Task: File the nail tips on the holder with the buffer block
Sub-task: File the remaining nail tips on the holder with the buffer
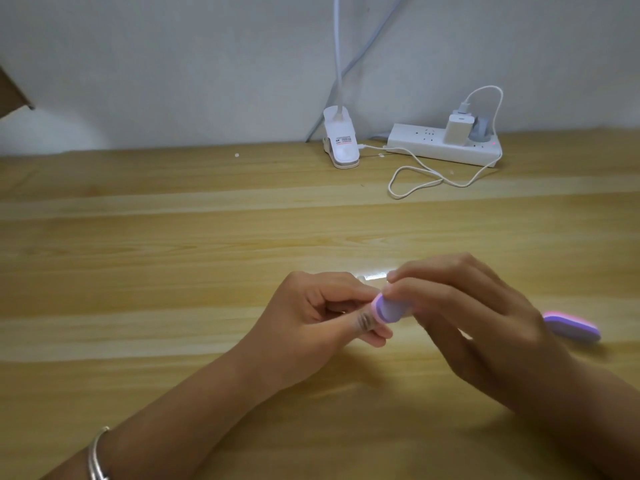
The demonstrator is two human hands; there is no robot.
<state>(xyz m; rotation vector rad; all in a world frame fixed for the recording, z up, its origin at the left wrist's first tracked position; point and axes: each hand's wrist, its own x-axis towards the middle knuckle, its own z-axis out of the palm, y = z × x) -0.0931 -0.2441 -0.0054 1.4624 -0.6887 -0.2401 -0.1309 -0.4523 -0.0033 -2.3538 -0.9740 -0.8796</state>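
My right hand [464, 317] grips a lilac and pink buffer block [491, 311] by its near end, just above the wooden table. The block's rounded end meets the fingertips of my left hand [318, 317]. My left hand pinches something small and blurred, likely the nail tip holder [365, 320], mostly hidden by the fingers. A second lilac and pink buffer block [573, 327] lies flat on the table to the right of my right hand.
The wooden table [173, 254] runs to a white wall. At the back stand a white clip lamp base [341, 143] and a white power strip [446, 143] with a charger and a looping white cable [415, 181]. A bracelet is on my left wrist.
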